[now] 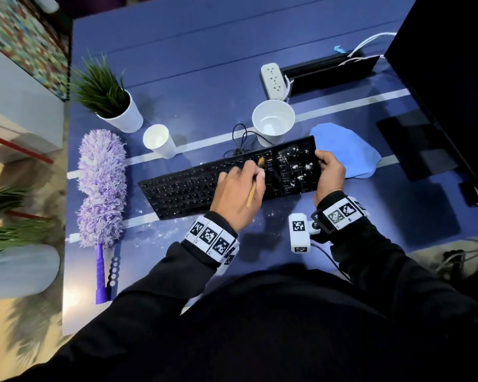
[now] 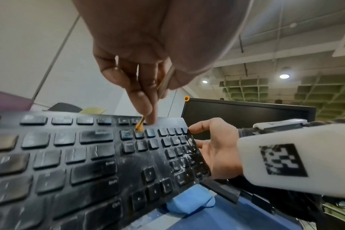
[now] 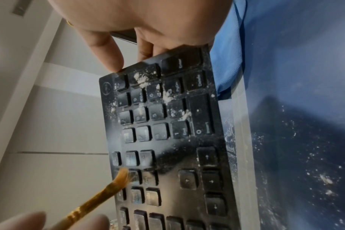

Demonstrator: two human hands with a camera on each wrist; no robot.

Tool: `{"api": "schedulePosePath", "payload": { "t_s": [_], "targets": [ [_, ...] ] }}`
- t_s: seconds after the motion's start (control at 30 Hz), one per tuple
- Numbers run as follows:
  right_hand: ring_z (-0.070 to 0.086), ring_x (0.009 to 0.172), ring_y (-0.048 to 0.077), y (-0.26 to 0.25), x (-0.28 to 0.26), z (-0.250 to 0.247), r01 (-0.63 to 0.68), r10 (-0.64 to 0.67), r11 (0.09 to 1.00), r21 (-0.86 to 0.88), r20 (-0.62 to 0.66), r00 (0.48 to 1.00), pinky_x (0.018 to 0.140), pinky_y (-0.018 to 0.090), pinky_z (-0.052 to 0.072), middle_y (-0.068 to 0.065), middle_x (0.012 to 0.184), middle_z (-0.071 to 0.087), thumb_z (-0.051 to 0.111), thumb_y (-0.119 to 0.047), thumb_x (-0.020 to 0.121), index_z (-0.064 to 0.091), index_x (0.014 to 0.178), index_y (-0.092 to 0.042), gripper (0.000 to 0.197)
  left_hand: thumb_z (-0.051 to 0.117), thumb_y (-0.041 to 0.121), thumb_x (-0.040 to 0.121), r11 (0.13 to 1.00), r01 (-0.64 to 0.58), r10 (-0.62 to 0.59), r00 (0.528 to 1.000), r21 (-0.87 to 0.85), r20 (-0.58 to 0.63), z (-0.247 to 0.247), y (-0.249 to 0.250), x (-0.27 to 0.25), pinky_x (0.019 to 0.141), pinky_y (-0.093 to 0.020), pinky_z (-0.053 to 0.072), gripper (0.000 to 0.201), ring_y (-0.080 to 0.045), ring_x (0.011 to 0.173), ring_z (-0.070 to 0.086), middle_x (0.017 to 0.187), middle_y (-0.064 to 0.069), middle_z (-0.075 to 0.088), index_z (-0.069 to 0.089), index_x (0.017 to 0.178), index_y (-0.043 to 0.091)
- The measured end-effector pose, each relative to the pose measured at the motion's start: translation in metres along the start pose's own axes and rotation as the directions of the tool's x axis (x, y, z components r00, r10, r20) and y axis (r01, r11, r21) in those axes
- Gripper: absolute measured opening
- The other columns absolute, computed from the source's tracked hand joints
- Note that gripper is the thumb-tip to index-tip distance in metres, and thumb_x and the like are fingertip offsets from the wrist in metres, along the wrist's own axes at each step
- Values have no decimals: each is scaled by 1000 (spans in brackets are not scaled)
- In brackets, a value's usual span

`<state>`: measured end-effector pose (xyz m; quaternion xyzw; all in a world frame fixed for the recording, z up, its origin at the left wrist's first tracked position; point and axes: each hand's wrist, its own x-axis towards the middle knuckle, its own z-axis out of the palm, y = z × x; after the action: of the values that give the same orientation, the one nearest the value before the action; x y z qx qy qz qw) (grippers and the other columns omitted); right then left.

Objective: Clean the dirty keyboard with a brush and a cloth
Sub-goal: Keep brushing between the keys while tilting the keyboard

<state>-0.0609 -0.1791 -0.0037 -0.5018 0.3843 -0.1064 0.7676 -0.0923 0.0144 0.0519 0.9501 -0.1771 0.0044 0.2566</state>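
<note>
Gripping the keyboard (image 1: pixel 193 186) right edge, right hand (image 1: pixel 329 172); left hand (image 1: pixel 236 193) pinches brush (image 1: pixel 253 188).

My left hand (image 1: pixel 236 193) covers the middle keys of the keyboard (image 1: pixel 182 188) and most of the brush (image 1: pixel 255 183) handle in the head view; my right hand (image 1: pixel 330 172) hides the keyboard's right edge; the cloth (image 1: pixel 351 153) lies partly behind both; key legends are too blurred to read in the left wrist view; my left fingertips (image 3: pixel 26 221) smear out of focus at the right wrist view's lower edge.
</note>
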Motion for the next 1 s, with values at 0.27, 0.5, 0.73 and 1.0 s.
{"api": "schedulePosePath", "payload": {
  "t_s": [0.27,0.5,0.73,1.0],
  "targets": [
    [58,80,24,1,1,-1,-8,8,1000,2,13,1000,80,40,47,8,80,64,68,-30,56,74,65,-16,18,35,31,98,963,-227,201,964,148,173,-7,5,15,74,-36,26,17,-25,82,52,90,3,67,46,100,19],
    [53,75,24,0,-1,2,-18,18,999,31,17,1000,72,35,44,7,75,59,66,-25,61,70,62,-15,11,27,37,95,970,-207,191,973,130,127,-7,8,12,75,-38,30,28,-24,84,54,91,4,67,48,100,20],
    [53,77,25,1,1,1,-9,8,999,36,10,1000,76,37,43,9,77,59,66,-24,60,71,61,-16,10,29,36,95,987,-149,142,984,65,103,-5,2,16,70,-32,22,25,-23,81,54,89,5,66,47,98,19],
    [56,78,24,-1,0,1,-1,1,999,50,7,1000,77,37,45,4,71,62,64,-21,61,71,58,-16,10,30,36,95,982,-153,139,983,114,118,-11,-6,12,75,-36,33,25,-22,84,52,91,6,66,48,100,20]
  ]
}}
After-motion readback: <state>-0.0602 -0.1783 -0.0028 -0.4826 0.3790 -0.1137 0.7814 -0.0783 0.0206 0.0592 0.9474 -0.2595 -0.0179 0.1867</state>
